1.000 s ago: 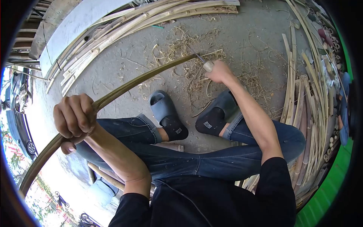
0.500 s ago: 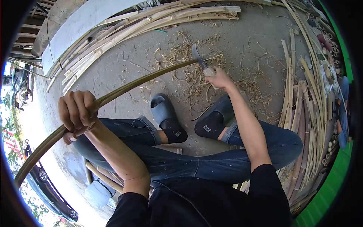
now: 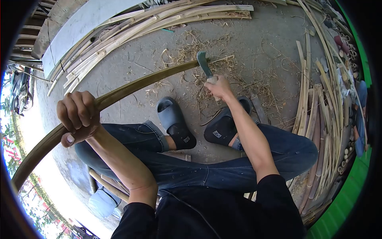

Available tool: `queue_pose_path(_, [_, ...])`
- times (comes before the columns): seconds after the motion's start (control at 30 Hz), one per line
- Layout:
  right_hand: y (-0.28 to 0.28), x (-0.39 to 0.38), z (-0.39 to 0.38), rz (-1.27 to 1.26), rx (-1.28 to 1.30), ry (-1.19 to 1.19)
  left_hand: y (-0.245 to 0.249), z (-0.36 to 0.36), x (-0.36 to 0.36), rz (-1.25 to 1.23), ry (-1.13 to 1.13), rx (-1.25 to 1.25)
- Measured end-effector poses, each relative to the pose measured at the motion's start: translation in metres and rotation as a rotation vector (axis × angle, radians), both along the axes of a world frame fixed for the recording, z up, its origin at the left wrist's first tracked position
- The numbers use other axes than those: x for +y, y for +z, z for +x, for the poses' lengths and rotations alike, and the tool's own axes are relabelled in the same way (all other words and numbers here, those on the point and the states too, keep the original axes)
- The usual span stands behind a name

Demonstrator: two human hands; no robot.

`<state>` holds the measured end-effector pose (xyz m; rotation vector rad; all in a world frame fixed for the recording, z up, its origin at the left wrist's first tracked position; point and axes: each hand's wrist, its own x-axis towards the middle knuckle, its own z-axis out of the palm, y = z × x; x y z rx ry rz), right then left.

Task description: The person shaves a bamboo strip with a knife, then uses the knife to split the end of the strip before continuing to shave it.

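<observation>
My left hand (image 3: 78, 115) is wrapped round a long bamboo strip (image 3: 147, 81), thumb on the near side. One end of the strip runs off at the lower left; the other slants up over the floor. My right hand (image 3: 221, 87) grips the pale handle of a hooked knife (image 3: 203, 63). Its curved blade stands at the far end of the strip, seeming to touch it, with the flat side partly facing me. Thin bamboo shavings (image 3: 191, 42) lie scattered on the floor beneath and beyond the knife.
Long split bamboo strips (image 3: 159, 24) are piled across the far side. More bamboo lengths (image 3: 318, 131) lie along the right, by a green edge (image 3: 338, 215). My slippered feet (image 3: 175, 119) rest on the concrete between my hands. A grey-blue bag-like thing (image 3: 104, 203) sits at lower left.
The knife and my right hand have shifted a little left and nearer, and the blade has turned to show more of its flat. My left hand and the strip have moved slightly left.
</observation>
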<state>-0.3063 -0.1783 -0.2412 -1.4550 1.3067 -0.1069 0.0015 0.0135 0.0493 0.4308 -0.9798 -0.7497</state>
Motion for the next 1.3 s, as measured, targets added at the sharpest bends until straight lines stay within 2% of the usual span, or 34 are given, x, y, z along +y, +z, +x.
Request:
queue_pose_path(0.03, [0.000,-0.007,-0.002,0.032,0.040,-0.074,0.001,0.000,-0.001,-0.017,-0.027,0.001])
queue_pose_path(0.13, [0.010,-0.015,0.002,0.103,0.105,-0.063,0.005,-0.007,-0.006,-0.047,-0.089,-0.033])
queue_pose_path(0.17, [0.013,-0.009,-0.003,0.041,-0.009,-0.006,0.004,-0.008,-0.007,-0.077,-0.133,-0.033])
queue_pose_path(0.2, [0.016,-0.008,-0.005,0.054,-0.003,-0.002,0.002,-0.007,-0.005,-0.064,-0.129,-0.026])
queue_pose_path(0.27, [0.017,-0.016,-0.009,0.212,-0.132,0.061,0.000,-0.003,-0.002,-0.082,-0.133,-0.023])
queue_pose_path(0.3, [0.006,-0.025,-0.007,0.090,0.095,0.050,0.000,-0.003,-0.002,-0.079,-0.134,0.004])
queue_pose_path(0.4, [-0.029,-0.028,0.002,0.025,0.123,0.013,0.003,-0.004,-0.003,-0.081,-0.157,-0.009])
queue_pose_path(0.43, [0.008,-0.021,0.000,-0.046,0.090,0.106,0.005,-0.004,-0.004,-0.092,-0.176,-0.014])
queue_pose_path(0.47, [0.021,-0.013,-0.007,-0.031,0.096,0.109,0.003,-0.003,0.001,-0.078,-0.174,-0.006])
queue_pose_path(0.53, [0.035,-0.014,-0.018,0.209,-0.071,0.164,0.003,0.002,-0.001,-0.094,-0.246,0.007])
queue_pose_path(0.57, [0.030,-0.021,-0.024,0.202,-0.071,0.151,0.002,0.000,-0.002,-0.108,-0.219,0.020])
queue_pose_path(0.63, [0.006,-0.043,-0.029,-0.012,0.275,0.127,0.004,-0.006,-0.006,-0.134,-0.279,0.010])
queue_pose_path(0.7, [-0.023,-0.042,-0.018,0.013,0.186,0.078,0.008,-0.009,-0.008,-0.130,-0.304,-0.010])
queue_pose_path(0.77, [0.001,-0.026,-0.002,0.159,-0.038,0.102,0.007,-0.007,-0.008,-0.128,-0.322,-0.008])
queue_pose_path(0.8, [0.049,-0.009,0.012,0.262,-0.185,0.152,0.006,-0.006,-0.005,-0.116,-0.311,0.009])
queue_pose_path(0.87, [0.116,0.019,0.030,0.203,-0.366,0.372,0.000,0.002,-0.001,-0.112,-0.280,0.024])
queue_pose_path(0.97, [0.130,0.025,0.048,0.157,-0.391,0.398,0.000,-0.002,0.000,-0.099,-0.229,0.042])
queue_pose_path(1.1, [0.021,-0.016,0.026,0.166,-0.121,-0.019,0.000,-0.006,0.002,-0.101,-0.220,0.055])
queue_pose_path(1.17, [-0.041,-0.035,0.002,0.175,0.000,-0.145,-0.001,-0.006,0.004,-0.121,-0.237,0.059])
queue_pose_path(1.2, [-0.027,-0.034,0.000,0.166,-0.003,-0.153,0.000,-0.005,0.003,-0.114,-0.253,0.047])
queue_pose_path(1.27, [0.019,-0.019,-0.002,0.022,0.075,0.037,0.000,-0.004,0.000,-0.108,-0.280,0.045])
queue_pose_path(1.3, [0.027,-0.011,0.003,0.137,-0.055,0.104,0.000,-0.003,0.001,-0.105,-0.292,0.044])
